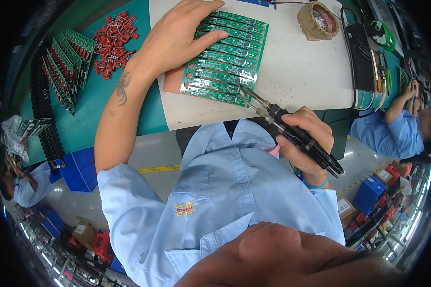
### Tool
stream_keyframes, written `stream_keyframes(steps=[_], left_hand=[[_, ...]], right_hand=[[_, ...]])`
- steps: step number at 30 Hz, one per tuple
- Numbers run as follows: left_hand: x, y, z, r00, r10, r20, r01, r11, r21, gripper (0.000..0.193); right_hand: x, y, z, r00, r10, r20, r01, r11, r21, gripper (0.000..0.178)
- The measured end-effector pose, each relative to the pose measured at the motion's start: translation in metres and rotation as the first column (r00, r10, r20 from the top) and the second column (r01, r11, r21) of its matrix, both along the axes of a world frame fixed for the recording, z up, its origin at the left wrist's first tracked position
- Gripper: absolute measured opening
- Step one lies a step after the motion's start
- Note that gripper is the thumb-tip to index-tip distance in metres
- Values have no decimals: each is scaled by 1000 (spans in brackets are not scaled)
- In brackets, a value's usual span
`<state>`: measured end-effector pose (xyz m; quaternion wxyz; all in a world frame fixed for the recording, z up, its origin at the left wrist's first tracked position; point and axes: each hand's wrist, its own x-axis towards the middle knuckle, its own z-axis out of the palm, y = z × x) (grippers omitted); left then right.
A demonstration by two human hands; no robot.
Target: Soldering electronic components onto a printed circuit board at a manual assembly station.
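A green panel of several narrow circuit boards (225, 62) lies at a slant on a white work sheet. My left hand (182, 36) rests on its upper left part, thumb and fingers spread flat over it. In my right hand (309, 136) is a black two-armed soldering tweezers (297, 131), with the fingers closed around the handles. Its two metal tips point up and left and reach the panel's lower right corner; whether they touch a joint is too small to tell. A brown-pink sheet (174, 80) shows at the panel's left edge.
Red components with wire leads (114, 43) lie in a pile on the green mat (151, 112). Left of them, populated boards (67, 62) stand in a black rack (42, 95). A round solder-waste pot (318, 21) and a black station with cables (361, 57) stand right. Other people sit at both sides.
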<state>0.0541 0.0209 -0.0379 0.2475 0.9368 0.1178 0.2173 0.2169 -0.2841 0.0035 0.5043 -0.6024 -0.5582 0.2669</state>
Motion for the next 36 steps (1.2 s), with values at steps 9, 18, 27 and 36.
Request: stream_keyframes(steps=[9,18,27,36], left_hand=[[0,-1,3,1000,7,-26,-6,1000,23,56],[-5,-25,8,965,254,-64,-251,967,48,53],[1,-11,-3,997,76,-19,-78,993,-92,55],[3,-7,-2,1000,-3,-16,2,997,-82,56]], right_hand=[[14,-8,2,995,-88,-35,90,995,39,44],[67,35,-36,803,-580,-138,592,802,76,55],[27,-7,-7,970,-242,-32,244,957,158,49],[10,-3,3,1000,-4,-3,4,1000,28,42]])
